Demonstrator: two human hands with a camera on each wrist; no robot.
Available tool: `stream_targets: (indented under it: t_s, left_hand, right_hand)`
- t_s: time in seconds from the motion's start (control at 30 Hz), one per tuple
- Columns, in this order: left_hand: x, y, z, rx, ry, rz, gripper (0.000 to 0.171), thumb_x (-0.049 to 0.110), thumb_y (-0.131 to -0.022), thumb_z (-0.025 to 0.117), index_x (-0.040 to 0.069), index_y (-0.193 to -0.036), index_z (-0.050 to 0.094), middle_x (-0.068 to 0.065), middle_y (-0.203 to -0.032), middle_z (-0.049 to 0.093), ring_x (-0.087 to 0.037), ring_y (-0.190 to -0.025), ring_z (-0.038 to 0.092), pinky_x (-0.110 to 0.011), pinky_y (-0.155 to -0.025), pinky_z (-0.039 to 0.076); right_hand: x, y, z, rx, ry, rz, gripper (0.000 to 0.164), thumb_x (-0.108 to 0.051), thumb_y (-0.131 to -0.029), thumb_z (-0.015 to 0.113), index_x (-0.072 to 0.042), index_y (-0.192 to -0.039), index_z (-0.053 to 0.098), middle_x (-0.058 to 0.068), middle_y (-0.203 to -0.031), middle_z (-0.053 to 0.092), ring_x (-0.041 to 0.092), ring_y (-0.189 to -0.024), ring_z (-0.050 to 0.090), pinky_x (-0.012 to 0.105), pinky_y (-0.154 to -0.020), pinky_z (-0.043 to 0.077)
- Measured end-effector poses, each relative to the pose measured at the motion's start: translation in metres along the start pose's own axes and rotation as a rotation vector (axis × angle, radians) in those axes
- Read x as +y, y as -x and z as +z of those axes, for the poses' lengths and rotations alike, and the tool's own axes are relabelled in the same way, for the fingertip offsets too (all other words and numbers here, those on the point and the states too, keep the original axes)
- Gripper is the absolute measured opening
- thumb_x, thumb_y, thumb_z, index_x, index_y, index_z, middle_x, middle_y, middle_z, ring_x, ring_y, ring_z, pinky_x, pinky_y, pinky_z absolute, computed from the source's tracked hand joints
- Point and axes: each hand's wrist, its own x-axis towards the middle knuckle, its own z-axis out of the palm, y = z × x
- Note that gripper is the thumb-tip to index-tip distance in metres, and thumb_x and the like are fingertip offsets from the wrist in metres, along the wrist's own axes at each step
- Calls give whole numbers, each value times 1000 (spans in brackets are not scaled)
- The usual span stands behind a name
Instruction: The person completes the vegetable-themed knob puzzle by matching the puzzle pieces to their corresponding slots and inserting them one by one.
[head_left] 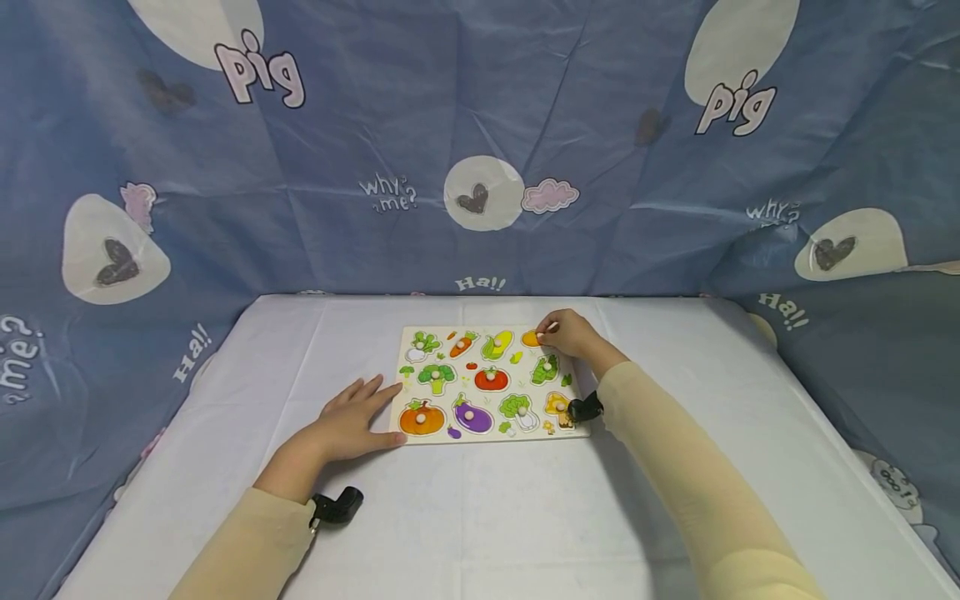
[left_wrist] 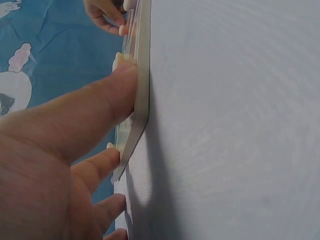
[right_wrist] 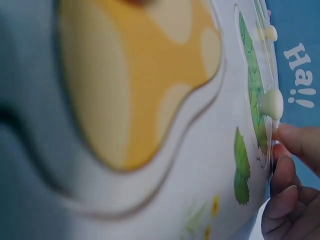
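Note:
A white puzzle board (head_left: 519, 377) with knobbed vegetable pieces lies on the table. My left hand (head_left: 345, 427) rests at its left side, fingers spread, with the thumb over the front corner by the pumpkin piece (head_left: 432, 423). In the left wrist view, that thumb (left_wrist: 95, 107) lies over the board's edge. At the far right corner my right hand (head_left: 576, 335) pinches the orange piece (head_left: 529, 339) by its knob; the fingers cover part of it. The right wrist view shows a mushroom piece (right_wrist: 150, 85) up close and a green piece (right_wrist: 254, 80) near the fingertips.
White cloth covers the table (head_left: 480, 517). A blue printed curtain (head_left: 480, 100) hangs behind it and along both sides. Black wrist cameras sit at the left cuff (head_left: 337, 506) and the right cuff (head_left: 587, 407), the right one overlapping the mushroom corner.

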Motion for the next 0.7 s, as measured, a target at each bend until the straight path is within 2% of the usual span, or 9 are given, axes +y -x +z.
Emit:
stream_targets:
  t_s: [0.23,0.7]
  left_hand:
    - [0,-1,0,1,-4,-3,91,61,-83,70,14,-155,39,-24,-161,25,-53,-146,15,-73,-111,14]
    - [1,-1,1,0,-1,-7,92,60,-82,71,14,-155,39,-24,-161,25,-53,-146,15,-74,-110,15]
  right_hand:
    - [-1,8,-8,-25,-11,-9,16,-21,-97,69,-9,-107,70,12,-107,68,23,-92,59,33,-76,49]
    - [2,33,-31,-58,54,-95,22,-18,-97,67,-7,-115,70,10,-102,64,24,-90,58,38,-78,49]
